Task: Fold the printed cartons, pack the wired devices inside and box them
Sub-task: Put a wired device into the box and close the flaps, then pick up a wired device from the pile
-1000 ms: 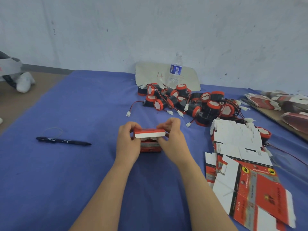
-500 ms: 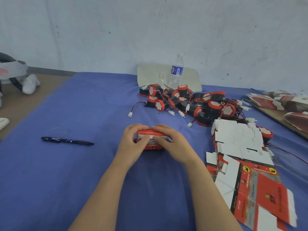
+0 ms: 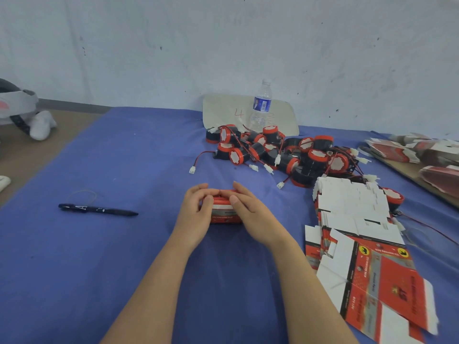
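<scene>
Carton (image 3: 225,215), one, clasped by both left grip (image 3: 196,216) and right grip (image 3: 254,216); one pen (image 3: 97,210) apart.

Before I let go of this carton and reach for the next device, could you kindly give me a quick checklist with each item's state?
1. Grip: left hand and right hand both hold the carton: ok.
2. Its top fully tucked shut: cannot tell, fingers cover it.
3. Contents packed inside: cannot tell, hidden.
4. Pile of wired devices lies beyond the carton: ok.
5. Flat cartons stacked to the right: ok.
6. Pen lies apart, to the left: ok.
</scene>
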`<state>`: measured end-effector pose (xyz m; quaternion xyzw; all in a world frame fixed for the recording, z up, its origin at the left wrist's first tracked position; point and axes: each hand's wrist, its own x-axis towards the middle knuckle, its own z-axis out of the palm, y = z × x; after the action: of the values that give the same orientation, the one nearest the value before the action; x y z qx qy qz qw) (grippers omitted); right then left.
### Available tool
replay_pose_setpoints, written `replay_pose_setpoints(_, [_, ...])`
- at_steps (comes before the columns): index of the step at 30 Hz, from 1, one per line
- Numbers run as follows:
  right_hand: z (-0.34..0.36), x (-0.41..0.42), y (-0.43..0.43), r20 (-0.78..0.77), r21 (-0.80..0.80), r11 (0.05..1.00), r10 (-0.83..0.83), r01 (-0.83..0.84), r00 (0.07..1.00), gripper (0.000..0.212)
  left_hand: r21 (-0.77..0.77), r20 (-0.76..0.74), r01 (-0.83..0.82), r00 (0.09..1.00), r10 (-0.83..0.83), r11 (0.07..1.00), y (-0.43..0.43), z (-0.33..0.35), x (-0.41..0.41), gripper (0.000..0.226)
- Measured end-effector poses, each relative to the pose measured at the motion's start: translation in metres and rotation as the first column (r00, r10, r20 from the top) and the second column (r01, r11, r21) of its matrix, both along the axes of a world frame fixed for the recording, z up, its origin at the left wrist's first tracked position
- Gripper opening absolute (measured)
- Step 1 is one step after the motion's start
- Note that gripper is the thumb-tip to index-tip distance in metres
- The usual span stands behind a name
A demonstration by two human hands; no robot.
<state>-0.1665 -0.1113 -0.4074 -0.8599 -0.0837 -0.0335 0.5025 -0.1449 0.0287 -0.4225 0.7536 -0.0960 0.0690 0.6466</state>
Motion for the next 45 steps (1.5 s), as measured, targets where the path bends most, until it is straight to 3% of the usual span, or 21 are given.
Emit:
replay_pose_setpoints(5, [-0.003,0.000,0.008,-0.004,0.026,0.995,-0.092,0.092,0.996,0.036,0.033,0.002,0.019,1.000,-0.019,0.999,0.001,-0.002,0.001,0.027])
replay_pose_setpoints(9, [-0.004,0.002,0.011,-0.112,0.176,0.971,-0.143,0.161,0.983,0.039,0.055,0.015,0.015,1.000,-0.016,0.998,-0.001,-0.002,0.001,0.029])
replay_pose_setpoints(14, [-0.011,0.003,0.019,-0.194,0.318,0.902,-0.241,0.293,0.951,0.060,0.059,-0.092,-0.067,0.993,0.072,0.996,-0.013,-0.006,-0.002,0.058])
replay_pose_setpoints(20, [-0.001,0.002,0.029,-0.245,0.171,0.917,-0.315,0.360,0.917,0.056,0.068,-0.157,-0.198,0.966,0.206,0.978,-0.029,-0.005,-0.006,0.058])
replay_pose_setpoints(23, [0.010,-0.009,0.034,-0.272,0.330,0.861,-0.305,0.387,0.912,0.056,-0.023,-0.239,-0.248,0.942,0.235,0.969,-0.030,0.006,-0.008,0.051])
replay_pose_setpoints(25, [0.015,-0.018,0.038,-0.243,0.476,0.789,-0.308,0.390,0.920,0.052,-0.184,-0.256,-0.258,0.944,0.207,0.949,-0.033,0.017,-0.014,0.046])
replay_pose_setpoints(30, [0.050,-0.052,0.005,0.083,0.587,0.746,-0.443,0.315,0.893,0.047,-0.447,-0.039,-0.122,0.992,0.117,0.886,-0.066,0.062,-0.040,0.032])
replay_pose_setpoints(35, [0.100,-0.133,-0.091,0.140,0.755,0.526,-0.712,0.391,0.688,0.041,-0.462,0.158,0.226,0.972,-0.171,0.858,-0.172,0.119,-0.101,0.020])
replay_pose_setpoints(40, [0.142,-0.265,-0.190,0.220,0.735,0.328,-0.943,0.593,0.250,0.034,-0.400,0.244,0.569,0.821,-0.516,0.718,-0.303,0.156,-0.216,0.018])
replay_pose_setpoints(42, [0.148,-0.319,-0.220,0.224,0.638,0.171,-0.974,0.751,0.031,0.034,-0.292,0.182,0.709,0.700,-0.691,0.642,-0.346,0.158,-0.264,0.026])
replay_pose_setpoints(45, [0.145,-0.381,-0.247,0.260,0.289,-0.177,-0.931,0.941,-0.255,0.039,-0.047,0.045,0.877,0.480,-0.876,0.478,-0.387,0.152,-0.323,0.039])
